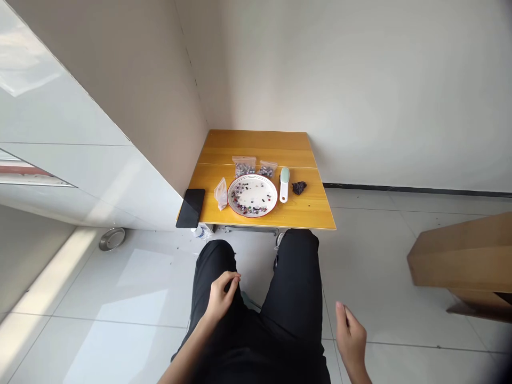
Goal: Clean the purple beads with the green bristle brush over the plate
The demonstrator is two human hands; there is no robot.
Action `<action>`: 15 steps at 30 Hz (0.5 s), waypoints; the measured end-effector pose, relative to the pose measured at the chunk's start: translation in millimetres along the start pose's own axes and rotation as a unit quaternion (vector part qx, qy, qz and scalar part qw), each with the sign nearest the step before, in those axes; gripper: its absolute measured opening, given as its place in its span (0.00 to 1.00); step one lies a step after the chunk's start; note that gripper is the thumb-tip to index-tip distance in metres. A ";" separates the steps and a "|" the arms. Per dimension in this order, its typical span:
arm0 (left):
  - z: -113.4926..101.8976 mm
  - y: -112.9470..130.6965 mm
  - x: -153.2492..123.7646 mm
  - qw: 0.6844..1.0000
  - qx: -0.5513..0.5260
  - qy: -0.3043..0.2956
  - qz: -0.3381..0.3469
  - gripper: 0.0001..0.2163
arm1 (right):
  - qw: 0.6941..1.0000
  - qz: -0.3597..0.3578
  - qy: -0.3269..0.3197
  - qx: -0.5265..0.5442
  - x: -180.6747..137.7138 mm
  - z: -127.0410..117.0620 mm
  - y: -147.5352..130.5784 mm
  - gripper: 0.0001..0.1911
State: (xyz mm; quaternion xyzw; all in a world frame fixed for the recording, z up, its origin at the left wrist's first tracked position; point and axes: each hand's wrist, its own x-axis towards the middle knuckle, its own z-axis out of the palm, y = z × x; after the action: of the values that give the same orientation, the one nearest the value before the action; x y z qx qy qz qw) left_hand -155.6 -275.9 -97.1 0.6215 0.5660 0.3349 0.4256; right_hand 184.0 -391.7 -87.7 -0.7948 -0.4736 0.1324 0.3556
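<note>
My left hand [223,292] rests over my left thigh with its fingers curled in and the thumb alongside; nothing shows in it. Out beside my right thigh, my right hand [352,333] is closed in a loose fist above the floor, with no object visible. Both are apart from the table [256,144] ahead. On it sits a white oval plate [251,196] with a red rim, holding many small coloured beads [260,209], mostly along its left and near sides. Two zip bags of beads, a larger one [245,166] and a smaller one [267,169], lie behind the plate.
A crumpled clear bag [221,194] and a black phone [191,208] lie left of the plate. A white-handled foot file [284,185] and a crumpled black scrap [298,188] lie right. A metal bowl [112,239] and a cardboard box [464,250] stand on the floor.
</note>
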 end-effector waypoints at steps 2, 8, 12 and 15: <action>5.0 19.2 20.6 0.998 -0.052 0.037 0.007 0.12 | 0.999 -0.012 0.008 0.043 29.6 4.8 -21.2 0.25; 0.4 81.4 84.1 0.957 -0.206 0.191 0.065 0.15 | 0.973 -0.182 0.138 0.035 120.1 57.1 -119.7 0.29; -6.7 123.9 150.5 0.940 -0.301 0.127 0.102 0.16 | 0.957 -0.281 0.068 -0.023 174.0 90.9 -188.7 0.32; -6.1 146.2 206.1 0.928 -0.349 0.072 0.111 0.14 | 0.931 -0.355 -0.008 -0.084 206.2 103.1 -223.0 0.27</action>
State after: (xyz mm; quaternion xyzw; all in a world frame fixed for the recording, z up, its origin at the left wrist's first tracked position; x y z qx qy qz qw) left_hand -72.1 -70.8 24.8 0.4668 0.3701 0.6002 0.5337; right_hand 87.1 -105.1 19.0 -0.6010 -0.7369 -0.0360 0.3074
